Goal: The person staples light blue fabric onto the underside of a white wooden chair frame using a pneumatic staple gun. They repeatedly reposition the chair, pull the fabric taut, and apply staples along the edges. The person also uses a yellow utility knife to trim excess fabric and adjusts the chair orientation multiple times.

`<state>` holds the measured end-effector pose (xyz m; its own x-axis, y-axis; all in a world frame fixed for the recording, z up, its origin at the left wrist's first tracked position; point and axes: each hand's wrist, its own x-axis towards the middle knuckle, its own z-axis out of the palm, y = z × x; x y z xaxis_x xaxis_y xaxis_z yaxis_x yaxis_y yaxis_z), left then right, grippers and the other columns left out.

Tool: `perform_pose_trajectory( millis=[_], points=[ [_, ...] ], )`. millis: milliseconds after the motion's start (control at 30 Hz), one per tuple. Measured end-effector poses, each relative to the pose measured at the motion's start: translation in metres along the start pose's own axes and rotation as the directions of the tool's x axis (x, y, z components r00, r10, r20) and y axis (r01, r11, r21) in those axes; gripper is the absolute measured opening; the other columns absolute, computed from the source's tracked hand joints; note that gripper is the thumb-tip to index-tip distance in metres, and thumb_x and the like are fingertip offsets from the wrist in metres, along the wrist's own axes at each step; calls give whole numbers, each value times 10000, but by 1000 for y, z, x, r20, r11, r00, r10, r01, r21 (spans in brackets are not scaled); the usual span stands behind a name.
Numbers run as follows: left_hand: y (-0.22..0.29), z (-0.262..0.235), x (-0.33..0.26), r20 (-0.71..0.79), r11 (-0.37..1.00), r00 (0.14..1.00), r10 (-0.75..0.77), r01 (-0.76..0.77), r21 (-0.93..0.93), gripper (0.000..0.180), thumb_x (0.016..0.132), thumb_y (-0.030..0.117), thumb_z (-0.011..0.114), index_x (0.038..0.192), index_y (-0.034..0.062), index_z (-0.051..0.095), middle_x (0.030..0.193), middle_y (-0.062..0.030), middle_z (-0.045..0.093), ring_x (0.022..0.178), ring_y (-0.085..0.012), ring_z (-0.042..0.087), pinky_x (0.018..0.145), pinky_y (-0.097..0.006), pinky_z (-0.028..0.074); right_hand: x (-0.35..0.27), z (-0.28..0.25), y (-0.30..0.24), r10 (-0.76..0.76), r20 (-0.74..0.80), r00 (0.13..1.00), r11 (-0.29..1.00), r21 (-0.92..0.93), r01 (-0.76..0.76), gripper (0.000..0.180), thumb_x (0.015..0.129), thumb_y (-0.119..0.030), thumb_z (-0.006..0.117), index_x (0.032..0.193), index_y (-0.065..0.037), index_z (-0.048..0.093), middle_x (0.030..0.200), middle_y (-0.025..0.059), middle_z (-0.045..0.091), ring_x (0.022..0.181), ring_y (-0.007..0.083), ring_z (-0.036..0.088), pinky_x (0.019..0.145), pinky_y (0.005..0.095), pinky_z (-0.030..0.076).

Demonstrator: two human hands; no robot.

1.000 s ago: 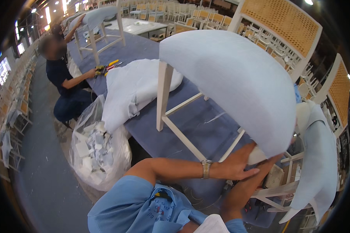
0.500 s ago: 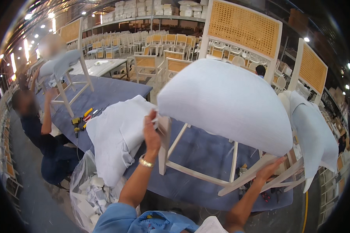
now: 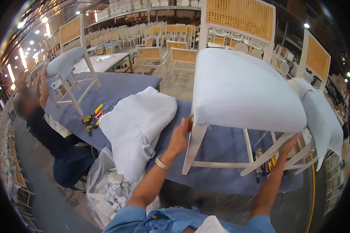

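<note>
A light wooden chair with a woven cane back [image 3: 239,17] and a pale blue covered seat [image 3: 245,89] stands on the blue table in front of me. My left hand [image 3: 178,138] grips the seat's near left corner at the top of a front leg [image 3: 194,145]. At the near right corner, my right hand [image 3: 288,146] holds the chair under the seat edge, beside the other front leg [image 3: 266,155]; its fingertips are partly hidden there. A few loose threads hang from the cover's lower edge. Crumpled pale blue fabric [image 3: 140,120] lies left of the chair.
Another cane-back chair [image 3: 315,54] with loose fabric draped over its seat stands close on the right. Yellow-handled tools [image 3: 90,119] lie on the blue table [image 3: 120,79]. A plastic bag of scraps [image 3: 109,194] sits below. At left, a person [image 3: 60,136] handles another chair [image 3: 66,62].
The chair has turned, its front left corner swinging away from the fabric. My left hand has moved from that corner's loose cover edge to the side of the seat corner. My view has shifted.
</note>
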<state>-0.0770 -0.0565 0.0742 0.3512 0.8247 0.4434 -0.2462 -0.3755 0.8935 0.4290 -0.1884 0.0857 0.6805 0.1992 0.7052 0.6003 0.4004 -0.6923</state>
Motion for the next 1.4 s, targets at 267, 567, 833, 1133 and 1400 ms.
perform_pose_trajectory(
  millis=[267, 567, 833, 1133, 1400],
  points=[
    [142, -89, 163, -2, 931, 945, 326, -321, 173, 686, 1115, 491, 156, 1615, 22, 173, 1698, -101, 158, 1569, -222, 108, 1269, -350, 40, 6, -33, 48, 59, -30, 998, 997, 41, -58, 621, 1117, -406, 283, 1487, 74, 420, 1478, 204, 511, 1375, 284, 470, 1179, 380, 309],
    [138, 1, 178, 553, 794, 821, 142, -428, 431, 849, 940, 612, 490, 1551, 38, 354, 1620, -199, 319, 1528, -345, 236, 1247, -460, 138, -24, 0, 27, 123, -130, 984, 989, -64, -133, 617, 1109, -492, 300, 963, 44, 566, 868, 77, 537, 840, 193, 449, 797, 378, 397],
    [192, 112, -6, 543, 153, 748, 383, -631, 761, 853, 850, 556, 739, 1453, 1, 503, 1520, -219, 489, 1458, -404, 398, 1225, -560, 171, -11, -16, 10, 47, -140, 989, 999, 3, -47, 600, 1111, -481, 306, 863, 25, 510, 770, 24, 457, 736, 157, 392, 671, 354, 374],
    [103, 116, 65, 222, -120, 562, 797, -214, 969, 590, 1063, 460, 355, 1380, 33, 611, 1452, -137, 590, 1418, -314, 471, 1219, -474, 180, -66, 0, -66, 366, 273, 890, 758, 467, -455, 670, 1108, -498, 266, 1246, 56, 616, 1151, 102, 676, 1049, 175, 617, 947, 329, 469],
    [118, -6, 68, -159, 425, 750, 642, -176, 888, 579, 1090, 389, 288, 1479, 21, 509, 1597, -151, 401, 1532, -298, 257, 1258, -419, 128, 9, 13, -45, -319, 650, 690, 924, 376, 73, 424, 1002, -362, 532, 991, 21, 715, 964, 153, 754, 825, 250, 716, 741, 333, 560]
  ],
)
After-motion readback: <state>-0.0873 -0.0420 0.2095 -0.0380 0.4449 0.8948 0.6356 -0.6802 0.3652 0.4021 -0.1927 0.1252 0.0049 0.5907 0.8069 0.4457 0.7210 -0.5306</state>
